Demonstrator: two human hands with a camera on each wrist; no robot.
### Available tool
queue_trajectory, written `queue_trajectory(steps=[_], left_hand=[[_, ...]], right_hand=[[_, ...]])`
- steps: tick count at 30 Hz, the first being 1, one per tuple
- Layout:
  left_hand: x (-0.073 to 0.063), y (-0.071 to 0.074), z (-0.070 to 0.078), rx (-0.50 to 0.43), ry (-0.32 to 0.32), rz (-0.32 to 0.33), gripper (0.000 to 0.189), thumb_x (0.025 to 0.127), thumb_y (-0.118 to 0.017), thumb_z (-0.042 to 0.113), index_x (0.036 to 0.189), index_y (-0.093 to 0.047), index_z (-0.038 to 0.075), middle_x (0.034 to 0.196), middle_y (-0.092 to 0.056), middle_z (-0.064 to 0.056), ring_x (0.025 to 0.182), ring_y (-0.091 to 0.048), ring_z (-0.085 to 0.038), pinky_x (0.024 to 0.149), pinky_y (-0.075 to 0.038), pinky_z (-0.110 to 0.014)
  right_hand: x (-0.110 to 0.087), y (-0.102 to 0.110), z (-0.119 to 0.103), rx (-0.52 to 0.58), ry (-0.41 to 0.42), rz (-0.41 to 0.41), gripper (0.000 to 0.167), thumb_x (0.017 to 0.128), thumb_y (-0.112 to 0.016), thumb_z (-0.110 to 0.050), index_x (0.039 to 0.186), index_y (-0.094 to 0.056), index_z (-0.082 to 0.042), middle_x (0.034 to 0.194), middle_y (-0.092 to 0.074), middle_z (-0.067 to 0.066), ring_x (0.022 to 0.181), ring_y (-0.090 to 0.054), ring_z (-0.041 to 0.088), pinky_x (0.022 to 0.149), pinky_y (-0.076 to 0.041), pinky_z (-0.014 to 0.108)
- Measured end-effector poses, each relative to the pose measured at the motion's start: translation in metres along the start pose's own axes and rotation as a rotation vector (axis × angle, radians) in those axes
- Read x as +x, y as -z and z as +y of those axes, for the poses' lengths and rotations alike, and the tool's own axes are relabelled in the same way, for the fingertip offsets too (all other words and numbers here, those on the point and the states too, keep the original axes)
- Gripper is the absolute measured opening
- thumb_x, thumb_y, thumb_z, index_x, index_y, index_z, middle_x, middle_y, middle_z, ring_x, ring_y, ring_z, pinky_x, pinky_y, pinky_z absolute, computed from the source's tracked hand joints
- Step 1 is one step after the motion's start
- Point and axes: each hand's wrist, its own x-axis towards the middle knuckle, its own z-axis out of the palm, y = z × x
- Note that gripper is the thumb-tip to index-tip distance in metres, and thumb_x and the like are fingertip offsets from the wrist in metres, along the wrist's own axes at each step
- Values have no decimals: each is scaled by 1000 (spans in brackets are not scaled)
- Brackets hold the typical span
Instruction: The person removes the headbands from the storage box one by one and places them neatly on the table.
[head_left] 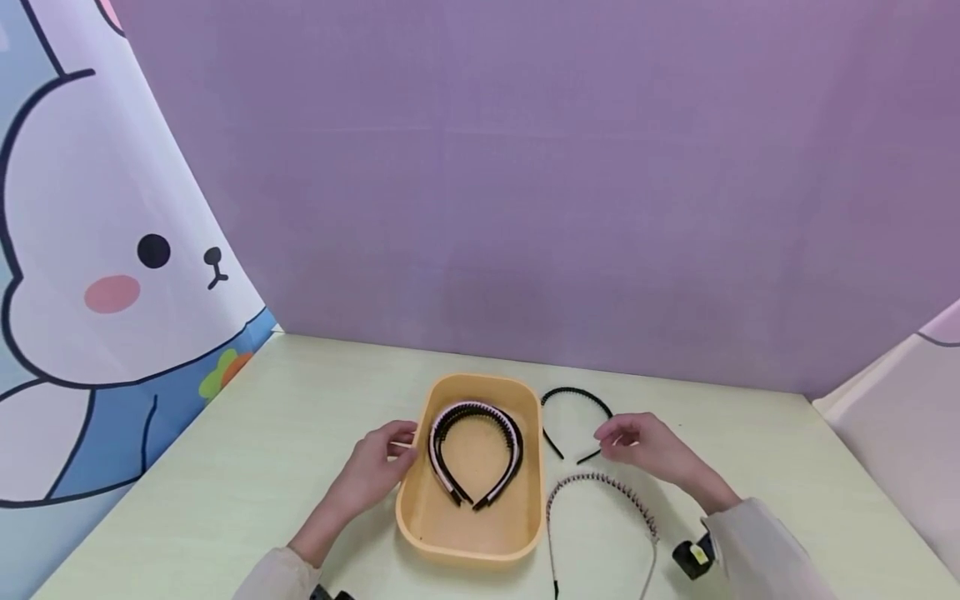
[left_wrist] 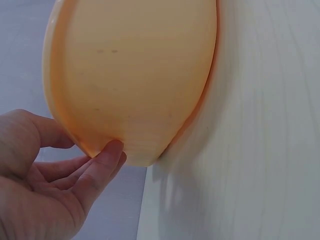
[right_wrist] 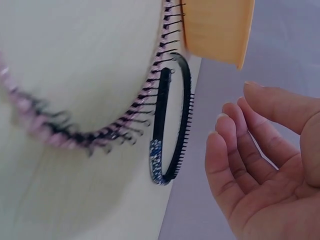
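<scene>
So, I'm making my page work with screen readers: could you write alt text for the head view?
A person's left hand pinches the rim of an orange tray holding several headbands, while their empty right hand hovers by a black headband to the tray's right. A pink-and-black headband lies closer on the pale table, before a purple backdrop.

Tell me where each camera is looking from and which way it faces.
Head: worn on the head, facing forward and down at an orange rounded-rectangular plastic tray; left hand, right hand and pale sleeves show.
Left wrist: worn on that wrist, facing the tray's outer wall; the left hand holding it shows.
Right wrist: worn there, facing a curved black headband and a curved pink-and-black headband; right hand shows.
Shared by head and right wrist: tray, right hand, both headbands.
</scene>
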Motion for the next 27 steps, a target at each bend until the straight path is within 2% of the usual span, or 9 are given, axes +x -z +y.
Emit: queue_trajectory(steps=[7,15,27], left_hand=[[1,0,0,8,-1,-1,31,88,-59,0,119,-60,-4,105,-67,-14,92,-66,-24,72,-56,-31],[2,0,1,-5,14,-10,30,89,-59,1,119,-60,-3,106,-67,-14,92,-66,-23,72,-56,-31],[1,0,0,-11,9,-6,30,88,-59,0,118,-60,-4,105,-67,-14,90,-66,-23,71,-56,-30]], right_hand=[[11,-4,-7,-12,19,14,20,86,-63,-2,103,-64,8,88,-67,12,74,-58,6,65,-50,21],[24,-9,-17,5,-18,4,23,87,-63,-4,107,-63,8,90,-67,12,77,-60,13,66,-52,23],[47,-14,-32,-29,3,-7,19,87,-63,-3,105,-64,3,90,-68,12,80,-62,16,69,-52,27]])
